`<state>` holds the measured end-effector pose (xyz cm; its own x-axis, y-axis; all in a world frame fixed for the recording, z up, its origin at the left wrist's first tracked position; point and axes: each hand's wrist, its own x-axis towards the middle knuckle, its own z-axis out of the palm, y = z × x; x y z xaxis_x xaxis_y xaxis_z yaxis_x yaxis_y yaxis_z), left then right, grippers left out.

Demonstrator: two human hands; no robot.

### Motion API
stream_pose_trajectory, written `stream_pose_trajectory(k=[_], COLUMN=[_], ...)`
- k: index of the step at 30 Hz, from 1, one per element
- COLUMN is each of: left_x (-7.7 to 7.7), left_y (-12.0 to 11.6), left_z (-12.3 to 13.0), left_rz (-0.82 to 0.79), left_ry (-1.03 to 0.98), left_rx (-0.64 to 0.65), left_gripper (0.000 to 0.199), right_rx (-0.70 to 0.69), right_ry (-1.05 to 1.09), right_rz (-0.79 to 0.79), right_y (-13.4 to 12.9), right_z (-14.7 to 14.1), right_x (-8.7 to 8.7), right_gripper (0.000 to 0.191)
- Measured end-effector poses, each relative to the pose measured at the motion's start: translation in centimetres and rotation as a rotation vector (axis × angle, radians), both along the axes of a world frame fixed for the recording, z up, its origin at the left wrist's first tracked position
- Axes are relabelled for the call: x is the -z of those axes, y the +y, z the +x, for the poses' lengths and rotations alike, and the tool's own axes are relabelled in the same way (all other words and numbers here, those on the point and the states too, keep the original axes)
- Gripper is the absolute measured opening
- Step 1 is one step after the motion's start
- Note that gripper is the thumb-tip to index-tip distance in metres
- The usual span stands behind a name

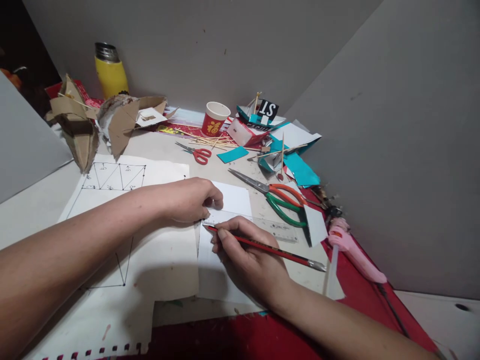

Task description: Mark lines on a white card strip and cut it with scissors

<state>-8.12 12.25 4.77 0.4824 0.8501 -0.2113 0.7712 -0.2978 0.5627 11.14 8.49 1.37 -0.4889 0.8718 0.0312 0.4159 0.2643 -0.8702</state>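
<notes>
Pencil [277, 251], red and dark, slants over the white paper [215, 275], its sharpened tip down near the paper's left edge, just beside the lower edge of a clear ruler [284, 233]. The right hand [258, 265] pinches it near the tip, thumb and fingers closed around the shaft, with the silvery end sticking out to the right. The left hand [191, 200] reaches across from the left with bent fingers, thumb and forefinger apart, over the ruler's left end — whether the fingertips press on the ruler or on the paper, I cannot tell. Under the left forearm lies a larger cream sheet [168, 272] with triangles drawn in dark lines, its right edge beside the white paper. Beyond the ruler lie big scissors [267, 188] with one orange and one green handle, and farther off small scissors [202, 156] with red handles, near a blue-green strip [233, 154]. Thin sticks [210, 142] lie before a red paper cup [213, 124]; a yellow bottle [111, 77] stands behind cut cardboard [123, 122] at the back left. A pink glue gun [354, 256] rests on the red cloth [369, 295] at the right.
</notes>
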Motion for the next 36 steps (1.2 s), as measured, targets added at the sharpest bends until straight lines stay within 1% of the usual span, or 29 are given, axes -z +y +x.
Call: stream_pose_trajectory(k=[6, 10, 13, 15, 18, 21, 23, 24, 26, 29, 33, 36], left_x=[0.0, 0.0, 0.1, 0.1, -0.1, -0.3, -0.4, -0.5, -0.5, -0.3, 0.1, 0.1], left_y=[-0.1, 0.0, 0.0, 0.0, -0.1, -0.2, -0.3, -0.3, -0.3, -0.2, -0.1, 0.0], left_z=[0.0, 0.0, -0.1, -0.1, -0.2, -0.3, -0.3, -0.3, -0.2, -0.1, 0.1, 0.1], left_rz=[0.001, 0.005, 0.009, 0.011, 0.019, 0.025, 0.021, 0.02, 0.031, 0.07, 0.134, 0.137], left_ry=[-0.002, -0.004, -0.015, -0.018, -0.012, -0.033, -0.05, -0.052, -0.052, -0.045, 0.019, 0.049], left_rx=[0.006, 0.006, 0.011, 0.013, 0.021, 0.038, 0.04, 0.039, 0.045, 0.1, 0.155, 0.164], left_gripper=[0.035, 0.035, 0.036, 0.035, 0.035, 0.038, 0.041, 0.042, 0.043, 0.041, 0.04, 0.04], right_rx=[-0.001, -0.018, -0.003, 0.027, 0.069, 0.126, 0.186, 0.21, 0.233, 0.227, 0.204, 0.183], right_ry=[0.015, 0.017, 0.095, 0.19, 0.276, 0.237, 0.216, 0.211, 0.198, 0.147, 0.057, 0.013], right_rz=[-0.011, -0.01, -0.075, -0.143, -0.185, -0.125, -0.058, -0.034, -0.022, -0.038, 0.019, 0.041], right_y=[0.1, 0.2, 0.1, 0.0, 0.1, 0.7, 1.1, 1.2, 1.3, 1.1, 0.9, 1.1], right_z=[0.1, 0.1, 0.0, 0.2, 1.3, 3.5, 5.1, 5.8, 6.9, 7.7, 7.9, 7.9], right_x=[-0.1, 0.3, 0.3, -0.4, -2.8, -5.2, -6.1, -6.2, -6.0, -4.8, -3.2, -2.3], right_gripper=[0.012, 0.012, 0.012, 0.012, 0.012, 0.011, 0.01, 0.01, 0.011, 0.011, 0.008, 0.009])
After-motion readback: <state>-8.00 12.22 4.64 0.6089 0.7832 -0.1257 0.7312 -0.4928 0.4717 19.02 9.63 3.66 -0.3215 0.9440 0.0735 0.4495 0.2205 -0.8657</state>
